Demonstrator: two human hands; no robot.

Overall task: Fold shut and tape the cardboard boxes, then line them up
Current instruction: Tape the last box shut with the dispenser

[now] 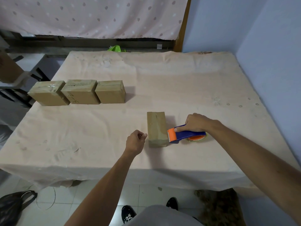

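Observation:
A small closed cardboard box [156, 128] stands near the middle of the cloth-covered table [187, 82]. My right hand [196, 122] grips a blue and orange tape dispenser [180, 134] that rests on the table with its orange blade end against the box's right side. My left hand [136, 141] hovers just left of the box with fingers loosely curled, holding nothing and apart from the box. Three taped boxes stand side by side at the far left: the left box [48, 93], the middle box [80, 92] with writing on it, and the right box [110, 92].
A wall [268, 62] runs along the table's right side. Left of the table stand a dark frame and another cardboard box [8, 69]. A black bag [11, 207] lies on the tiled floor at lower left. A patterned curtain [89, 15] hangs behind.

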